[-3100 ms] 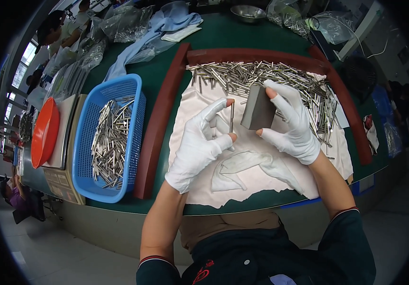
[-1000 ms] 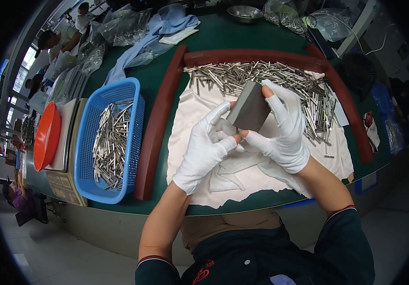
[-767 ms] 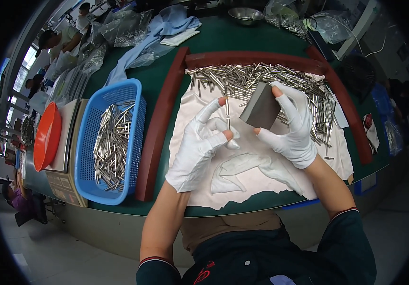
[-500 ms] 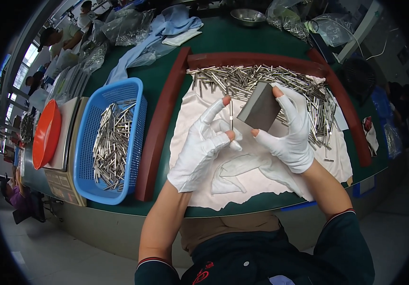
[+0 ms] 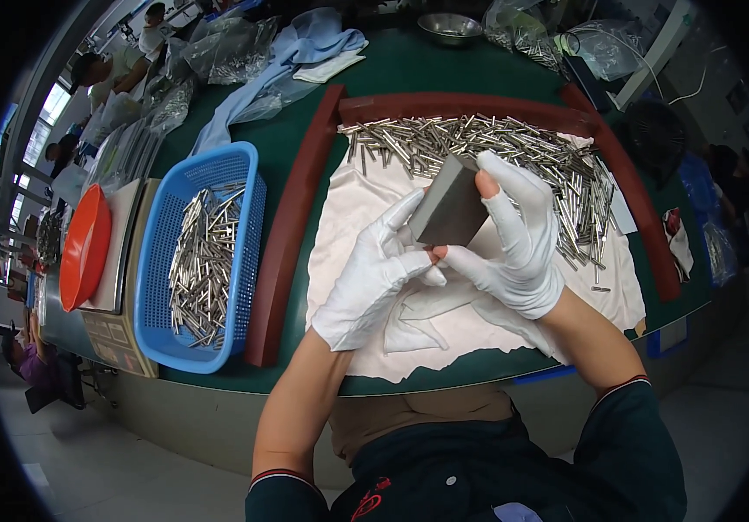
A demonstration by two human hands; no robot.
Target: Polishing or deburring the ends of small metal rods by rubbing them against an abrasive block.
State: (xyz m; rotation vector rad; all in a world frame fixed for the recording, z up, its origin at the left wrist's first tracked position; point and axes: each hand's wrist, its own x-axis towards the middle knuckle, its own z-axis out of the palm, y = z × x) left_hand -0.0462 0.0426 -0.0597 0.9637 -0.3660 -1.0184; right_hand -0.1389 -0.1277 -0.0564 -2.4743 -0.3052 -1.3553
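My right hand (image 5: 518,248), in a white glove with bare fingertips, is closed round a dark grey rectangular block (image 5: 450,204), held tilted above the cloth. My left hand (image 5: 370,274), gloved the same way, is up against the block's left side, its thumb tip close to the right thumb at the lower corner. The slim metal pin between the left thumb and a fingertip is now hidden by the block. Beneath both hands a pale pink cloth (image 5: 352,213) bears a white rag (image 5: 413,326). Many loose metal pins (image 5: 470,135) lie heaped along its far and right sides.
Dark red bars (image 5: 292,235) frame the cloth on the green table (image 5: 392,74). To the left stand a blue basket (image 5: 248,287) of metal pins and an orange-red bowl (image 5: 85,248). Farther back are a metal bowl (image 5: 450,30), blue cloth (image 5: 292,70) and plastic bags. People sit at the far left.
The block has moved left and down toward my left hand and now covers the metal pin. My thumbs have come together; the left hand has barely shifted.
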